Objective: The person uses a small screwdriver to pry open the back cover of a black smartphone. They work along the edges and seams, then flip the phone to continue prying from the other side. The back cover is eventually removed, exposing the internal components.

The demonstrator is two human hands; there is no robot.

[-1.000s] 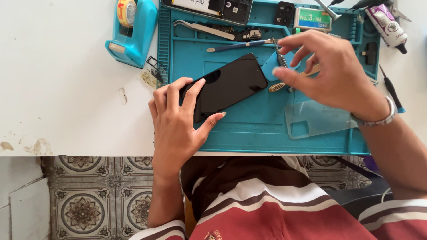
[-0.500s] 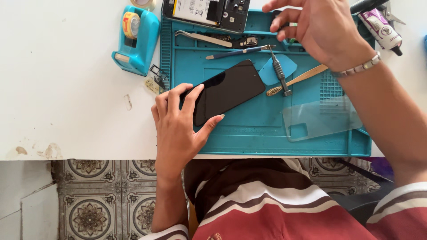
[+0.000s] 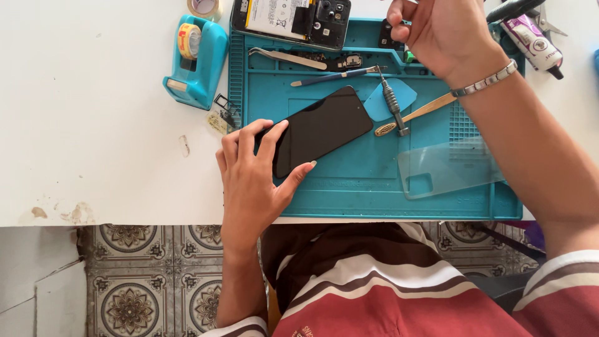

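A: Where's the phone (image 3: 321, 130)?

B: Middle of the frame, lying dark-screen-up and slanted on the teal work mat (image 3: 349, 187). The left hand (image 3: 253, 181) steadies its lower-left end, fingers spread flat over the edge, thumb against the side.

A: And the right hand (image 3: 437, 31)?

B: Top of the frame, over the mat's small compartments (image 3: 390, 34). Fingers are curled and pinched together, as if picking something tiny; whether anything is held, I cannot tell.

A: So which step?

B: Looks like fetching a small part or tool while the phone is held still. The screwdriver (image 3: 392, 103), blue pick (image 3: 390, 98) and tweezers (image 3: 287, 58) lie untouched just above the phone.
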